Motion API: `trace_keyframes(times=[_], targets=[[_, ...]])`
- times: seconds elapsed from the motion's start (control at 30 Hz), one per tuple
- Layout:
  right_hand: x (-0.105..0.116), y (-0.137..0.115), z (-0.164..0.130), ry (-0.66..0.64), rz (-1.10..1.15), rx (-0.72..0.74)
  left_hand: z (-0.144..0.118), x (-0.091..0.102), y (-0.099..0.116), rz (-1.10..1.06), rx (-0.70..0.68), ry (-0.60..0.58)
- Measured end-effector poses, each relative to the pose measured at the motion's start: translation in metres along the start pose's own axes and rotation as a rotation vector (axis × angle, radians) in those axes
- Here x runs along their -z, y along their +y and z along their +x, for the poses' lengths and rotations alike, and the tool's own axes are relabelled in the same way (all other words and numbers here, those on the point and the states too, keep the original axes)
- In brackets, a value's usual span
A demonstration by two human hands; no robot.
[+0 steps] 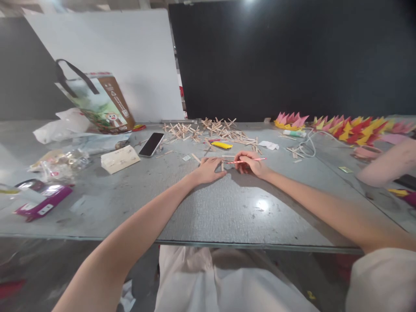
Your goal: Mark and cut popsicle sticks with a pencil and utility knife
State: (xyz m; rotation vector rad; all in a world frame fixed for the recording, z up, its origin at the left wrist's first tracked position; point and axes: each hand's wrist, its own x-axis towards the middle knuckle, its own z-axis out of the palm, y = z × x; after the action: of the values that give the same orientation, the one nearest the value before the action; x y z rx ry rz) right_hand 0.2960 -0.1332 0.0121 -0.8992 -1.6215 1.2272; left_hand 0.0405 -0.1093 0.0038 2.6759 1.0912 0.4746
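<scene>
My left hand (pixel 209 170) rests on the grey table and holds a short wooden stick (pixel 222 166) down between its thumb and fingers. My right hand (pixel 249 164) is closed around a thin pink-and-red pencil (pixel 260 159), whose far end points left toward that stick. Another wooden stick (pixel 195 158) lies by the left fingertips. Just beyond both hands is a yellow utility knife (pixel 221 145). A pile of wooden sticks (pixel 221 129), some joined into crosses, spreads behind it.
To the left are a phone (pixel 151 144), a cream box (pixel 120 159), a paper bag (pixel 100 104) and a purple box (pixel 43 201). On the right are a white cable (pixel 310 145), a glue stick (pixel 294 133) and folded paper pieces (pixel 357 130). Upright boards (pixel 292 60) close off the back.
</scene>
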Motion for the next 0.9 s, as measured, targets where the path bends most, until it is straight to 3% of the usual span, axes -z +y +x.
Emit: trace_keyframes(times=[0.3, 0.57, 0.9], targets=[[0.001, 0.004, 0.005, -0.074, 0.012, -0.033, -0.002, 0.003, 0.002, -0.025, -0.011, -0.024], [0.0, 0.007, 0.006, 0.004, 0.035, -0.059, -0.002, 0.002, -0.001, -0.013, -0.009, -0.034], [0.002, 0.014, 0.008, 0.014, 0.028, -0.051, -0.002, 0.001, -0.001, 0.004, -0.008, -0.041]])
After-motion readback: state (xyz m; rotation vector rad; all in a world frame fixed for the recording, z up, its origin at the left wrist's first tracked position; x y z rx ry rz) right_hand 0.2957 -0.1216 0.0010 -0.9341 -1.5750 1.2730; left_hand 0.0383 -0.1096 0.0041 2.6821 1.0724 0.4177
